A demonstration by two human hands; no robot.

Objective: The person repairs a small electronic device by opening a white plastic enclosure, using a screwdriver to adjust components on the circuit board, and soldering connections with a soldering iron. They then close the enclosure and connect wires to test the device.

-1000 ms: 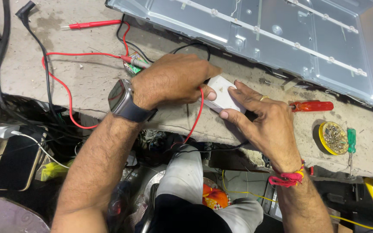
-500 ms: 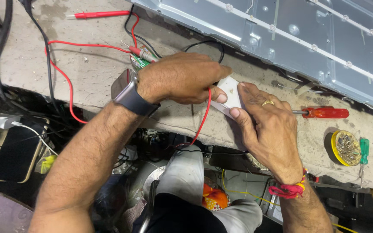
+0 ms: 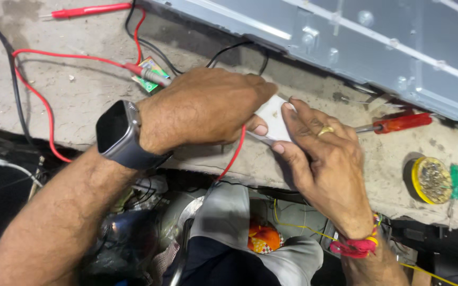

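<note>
Head view. Both hands meet over a small white block point(image 3: 275, 121) near the front edge of the grey surface point(image 3: 80, 95), about midway along it. Left hand point(image 3: 202, 108) lies knuckles-up, fingers curled down over the block's left side, thumb tip pressed under its near edge; it grips the block. A smartwatch point(image 3: 116, 133) with a dark face sits on the left wrist. Right hand point(image 3: 324, 159) closes on the block from the right, index finger along the far edge, thumb at the near corner; gold ring on one finger, red thread band point(image 3: 357, 246) at the wrist. Most of the block is covered by fingers; its kind cannot be told.

A red wire point(image 3: 235, 153) drops from under the left hand over the front edge of the surface. Further red lead loops across the left part of the surface to a small green circuit board point(image 3: 149, 74) just behind the left hand. Red probe point(image 3: 88, 9) lies at the back left edge. Red-handled screwdriver point(image 3: 398, 123) lies just right of the right hand. Yellow round tin point(image 3: 431, 180) near the right front edge, green-handled screwdriver point(image 3: 456, 177) touching its right side. Grey metal panel point(image 3: 377, 47) spans the back right of the surface.
</note>
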